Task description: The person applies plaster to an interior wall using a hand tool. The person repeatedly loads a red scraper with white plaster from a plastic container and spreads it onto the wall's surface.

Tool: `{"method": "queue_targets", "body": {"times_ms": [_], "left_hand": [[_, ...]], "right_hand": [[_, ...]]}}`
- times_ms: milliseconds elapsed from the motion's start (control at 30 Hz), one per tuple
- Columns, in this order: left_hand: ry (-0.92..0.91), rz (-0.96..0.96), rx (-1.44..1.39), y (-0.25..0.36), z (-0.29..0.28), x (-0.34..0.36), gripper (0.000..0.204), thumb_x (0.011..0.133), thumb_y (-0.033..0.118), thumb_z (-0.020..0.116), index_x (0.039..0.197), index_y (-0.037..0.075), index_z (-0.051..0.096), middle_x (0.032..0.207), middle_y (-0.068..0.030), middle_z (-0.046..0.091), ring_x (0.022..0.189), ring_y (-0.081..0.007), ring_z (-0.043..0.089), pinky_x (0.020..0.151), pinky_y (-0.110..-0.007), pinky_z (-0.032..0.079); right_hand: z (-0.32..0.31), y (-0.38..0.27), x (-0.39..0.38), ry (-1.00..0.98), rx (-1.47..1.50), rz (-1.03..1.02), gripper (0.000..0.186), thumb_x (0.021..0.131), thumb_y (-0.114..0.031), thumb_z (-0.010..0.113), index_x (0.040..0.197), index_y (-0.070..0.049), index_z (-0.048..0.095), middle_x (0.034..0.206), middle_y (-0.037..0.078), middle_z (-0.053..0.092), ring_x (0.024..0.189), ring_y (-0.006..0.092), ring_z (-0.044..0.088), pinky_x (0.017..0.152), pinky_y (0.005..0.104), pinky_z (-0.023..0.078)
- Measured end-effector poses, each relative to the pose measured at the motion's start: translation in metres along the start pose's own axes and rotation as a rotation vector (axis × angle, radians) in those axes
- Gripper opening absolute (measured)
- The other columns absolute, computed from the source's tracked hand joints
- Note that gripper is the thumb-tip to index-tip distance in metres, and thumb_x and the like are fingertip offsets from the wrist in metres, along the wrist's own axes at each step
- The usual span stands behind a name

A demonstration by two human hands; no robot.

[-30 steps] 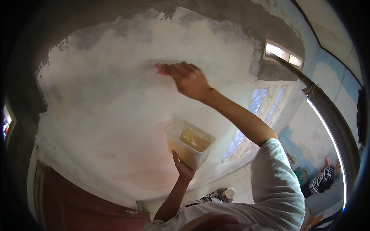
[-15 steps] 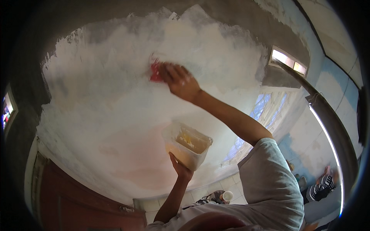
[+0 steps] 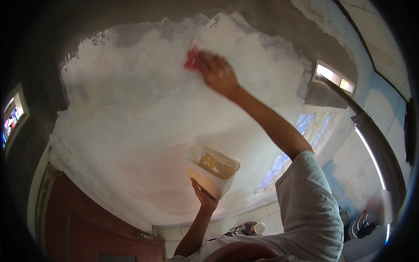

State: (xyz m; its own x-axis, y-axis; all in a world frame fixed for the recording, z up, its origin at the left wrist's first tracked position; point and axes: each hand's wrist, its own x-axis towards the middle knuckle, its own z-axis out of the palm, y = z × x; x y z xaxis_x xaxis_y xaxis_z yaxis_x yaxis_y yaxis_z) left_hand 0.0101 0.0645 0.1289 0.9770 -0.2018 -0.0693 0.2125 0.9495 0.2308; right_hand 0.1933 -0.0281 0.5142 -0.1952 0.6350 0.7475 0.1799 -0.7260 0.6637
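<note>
My right hand, smeared by motion, grips a red putty spreader at the upper part of the wall. The spreader's blade edge is too blurred to make out, so I cannot tell whether it touches the surface. Below, my left hand supports a pale plastic tub from underneath, its thumb up along the side. White residue coats the tub's walls, and a yellowish patch shows inside. White putty covers a broad, uneven area of the wall, with rough edges against bare grey plaster.
A red-brown door stands at lower left. Small windows and a larger grilled window are at right, near a long dark pole. A white cup is low down. Another person in striped clothing is at lower right.
My right hand and the spreader have moved up the wall and slightly right. The left hand still holds the tub at nearly the same place. The view has shifted a little.
</note>
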Motion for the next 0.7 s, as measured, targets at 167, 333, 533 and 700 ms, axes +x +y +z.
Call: {"method": "queue_targets", "body": {"times_ms": [167, 333, 533, 700], "left_hand": [[-0.039, -0.010, 0.016, 0.006, -0.001, -0.004, 0.087, 0.096, 0.077, 0.046, 0.159, 0.019, 0.034, 0.157, -0.0044, 0.043, 0.142, -0.0257, 0.043, 0.118, -0.043, 0.037], [-0.025, 0.067, 0.040, 0.013, -0.016, -0.014, 0.087, 0.096, 0.077, 0.046, 0.160, 0.019, 0.032, 0.157, -0.0049, 0.043, 0.143, -0.0264, 0.043, 0.118, -0.044, 0.037], [-0.001, 0.110, 0.047, 0.015, -0.024, -0.020, 0.085, 0.097, 0.077, 0.044, 0.160, 0.021, 0.032, 0.157, -0.0053, 0.042, 0.143, -0.0275, 0.043, 0.118, -0.046, 0.037], [-0.058, 0.097, 0.040, 0.009, -0.019, -0.010, 0.087, 0.096, 0.077, 0.045, 0.161, 0.020, 0.032, 0.157, -0.0049, 0.042, 0.143, -0.0271, 0.043, 0.118, -0.046, 0.037]], "right_hand": [[-0.032, -0.066, -0.040, -0.174, 0.297, -0.046, 0.035, 0.085, -0.006, 0.067, 0.120, -0.002, 0.071, 0.110, 0.011, 0.069, 0.093, 0.0235, 0.069, 0.079, 0.0358, 0.060], [-0.057, 0.015, 0.001, -0.007, 0.095, 0.302, 0.035, 0.091, 0.001, 0.058, 0.123, -0.005, 0.071, 0.109, 0.015, 0.071, 0.089, 0.0289, 0.069, 0.072, 0.0391, 0.059], [-0.024, 0.051, 0.034, -0.059, -0.139, 0.590, 0.037, 0.088, 0.000, 0.059, 0.123, -0.006, 0.067, 0.098, 0.016, 0.069, 0.088, 0.0326, 0.067, 0.077, 0.0432, 0.058], [-0.004, -0.069, 0.002, -0.069, 0.073, 0.195, 0.044, 0.080, -0.004, 0.064, 0.122, 0.006, 0.065, 0.112, 0.020, 0.065, 0.096, 0.0317, 0.065, 0.082, 0.0428, 0.058]]}}
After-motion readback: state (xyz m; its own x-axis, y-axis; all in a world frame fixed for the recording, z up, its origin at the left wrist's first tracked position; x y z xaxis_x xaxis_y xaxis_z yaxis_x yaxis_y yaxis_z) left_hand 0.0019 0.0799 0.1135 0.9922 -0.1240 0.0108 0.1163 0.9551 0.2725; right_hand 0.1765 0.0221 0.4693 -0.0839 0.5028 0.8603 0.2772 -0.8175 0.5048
